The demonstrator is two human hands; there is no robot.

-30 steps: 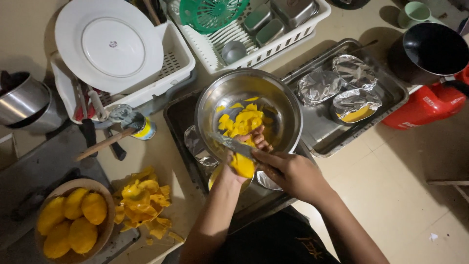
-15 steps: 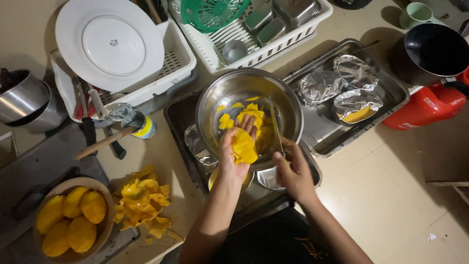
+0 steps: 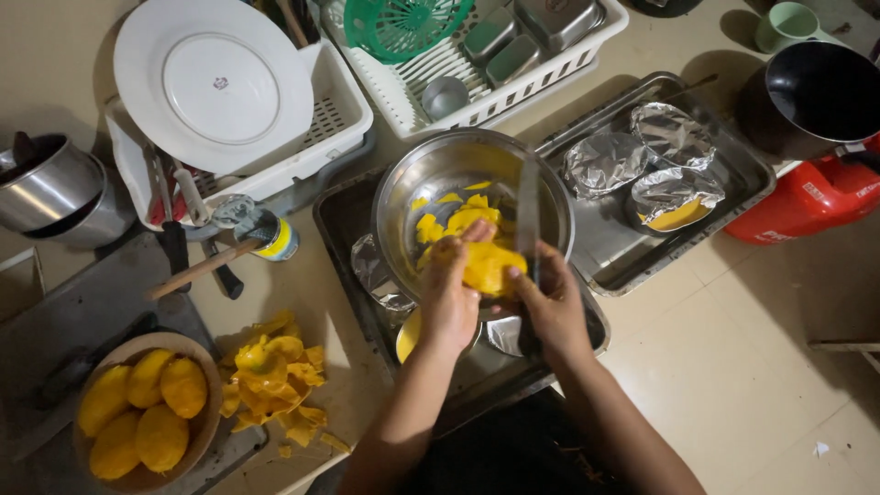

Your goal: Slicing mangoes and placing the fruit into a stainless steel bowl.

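My left hand holds a peeled yellow mango over the near rim of a steel mixing bowl. My right hand grips a knife whose blade stands upright, pointing away from me, beside the mango's right side. Several yellow mango pieces lie in the bowl. The bowl rests in a dark baking tray.
Mango peels lie on the counter at left, beside a wooden bowl of whole mangoes. Dish racks hold a white plate and a green basket. A tray with foil cups sits right; red can beyond.
My right hand has come back to the mango with the knife, its blade now upright beside the fruit. The left hand has drawn the mango slightly toward me.
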